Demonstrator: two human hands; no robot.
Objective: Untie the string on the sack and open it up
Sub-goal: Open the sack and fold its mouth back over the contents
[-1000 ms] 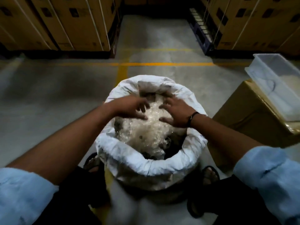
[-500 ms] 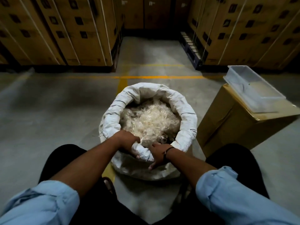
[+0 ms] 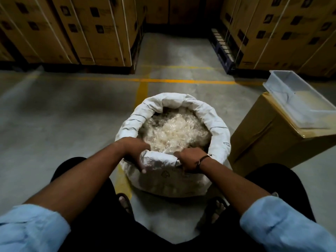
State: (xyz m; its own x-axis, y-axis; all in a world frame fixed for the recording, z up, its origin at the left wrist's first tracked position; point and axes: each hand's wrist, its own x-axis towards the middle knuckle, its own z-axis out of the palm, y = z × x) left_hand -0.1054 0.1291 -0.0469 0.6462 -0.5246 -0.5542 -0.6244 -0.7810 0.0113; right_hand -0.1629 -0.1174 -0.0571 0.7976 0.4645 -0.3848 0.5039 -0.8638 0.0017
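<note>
A white woven sack [image 3: 216, 124] stands open on the floor between my feet, its top rolled down into a thick rim. Pale stringy clear plastic material [image 3: 174, 131] fills it to the brim. My left hand [image 3: 135, 149] grips the near rim on the left, fingers curled over the outside of the roll. My right hand [image 3: 190, 158], with a dark band on its wrist, grips the near rim on the right. No string is visible on the sack.
A brown carton [image 3: 261, 140] stands right of the sack with a clear plastic tub [image 3: 294, 102] on top. Stacked strapped cartons [image 3: 94, 30] on pallets line the back left and right. Yellow floor lines [image 3: 163, 80] cross the concrete behind the sack.
A second ago both hands lay on the plastic filling inside the sack. They moved back to the near rim and grip it, now slightly farther apart; my view has pulled back and up.
</note>
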